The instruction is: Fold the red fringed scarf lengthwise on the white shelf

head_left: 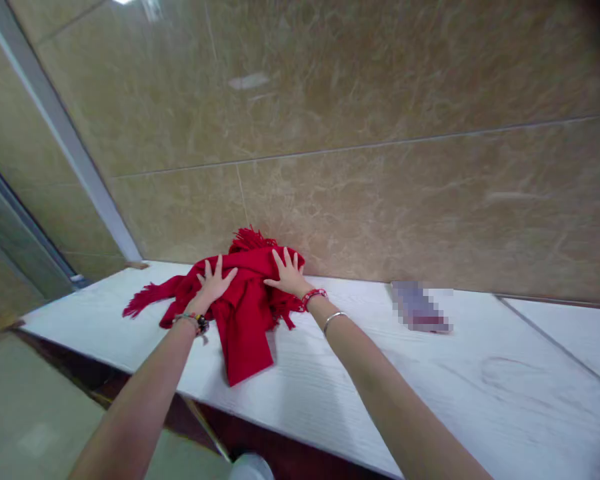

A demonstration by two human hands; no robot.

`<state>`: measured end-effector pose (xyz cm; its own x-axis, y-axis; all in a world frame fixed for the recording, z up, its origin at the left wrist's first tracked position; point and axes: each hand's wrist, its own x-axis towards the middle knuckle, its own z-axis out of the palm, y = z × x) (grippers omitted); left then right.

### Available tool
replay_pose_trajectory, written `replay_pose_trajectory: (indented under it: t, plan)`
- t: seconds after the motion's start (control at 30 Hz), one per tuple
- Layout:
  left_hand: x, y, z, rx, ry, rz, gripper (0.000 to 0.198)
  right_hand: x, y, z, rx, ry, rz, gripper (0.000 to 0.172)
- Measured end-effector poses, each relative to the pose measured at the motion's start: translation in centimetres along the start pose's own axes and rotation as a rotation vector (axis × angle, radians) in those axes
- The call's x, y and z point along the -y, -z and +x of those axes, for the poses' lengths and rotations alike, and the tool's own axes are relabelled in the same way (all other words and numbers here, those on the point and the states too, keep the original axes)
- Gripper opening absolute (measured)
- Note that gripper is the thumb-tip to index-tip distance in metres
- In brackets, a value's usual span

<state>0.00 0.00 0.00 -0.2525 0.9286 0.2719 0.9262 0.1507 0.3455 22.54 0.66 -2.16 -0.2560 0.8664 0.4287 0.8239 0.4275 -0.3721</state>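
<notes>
A red scarf [245, 333] with fringed ends lies crumpled on a white wood-grain tabletop [310, 373]. One fringed end points left, another sticks up against the wall, and a folded part hangs toward the front edge. My left hand [216, 283] rests on the scarf's left part, fingers spread. On its upper right part lies my right hand [289, 275], also with fingers spread. Both palms face down on the cloth, and neither hand grips it. Some of the fringe shows below my right wrist.
A blurred-out flat object [417, 307] lies on the tabletop to the right, near the wall. Behind stands a beige marble-tiled wall [360, 200] with a metal strip [75, 133] at left. A white round object [251, 467] shows below the front edge.
</notes>
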Motion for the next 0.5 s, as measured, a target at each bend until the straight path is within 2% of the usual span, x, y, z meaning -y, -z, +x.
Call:
replay_pose_trajectory:
  t: [0.1, 0.17, 0.3, 0.37, 0.5]
  plan:
    - [-0.3, -2.9, -0.8, 0.099, -0.068, 0.04, 0.078, -0.9, -1.2, 0.9, 0.1, -0.008, 0.003, 0.097]
    - [-0.3, -4.2, -0.9, 0.12, -0.11, 0.064, 0.082, -1.8, -2.2, 1.1, 0.17, 0.01, 0.014, 0.1]
    - [0.0, -5.0, -0.4, 0.119, -0.193, 0.083, 0.088, -3.7, -3.7, 0.6, 0.257, 0.078, 0.02, 0.103]
    - [0.1, -5.0, -0.2, 0.131, -0.206, 0.084, 0.089, -4.3, -4.0, 0.4, 0.282, 0.097, 0.012, 0.096]
    - [-0.2, -4.6, -0.9, 0.189, -0.235, 0.058, 0.091, -4.9, -3.5, 0.2, 0.39, 0.108, -0.018, 0.064]
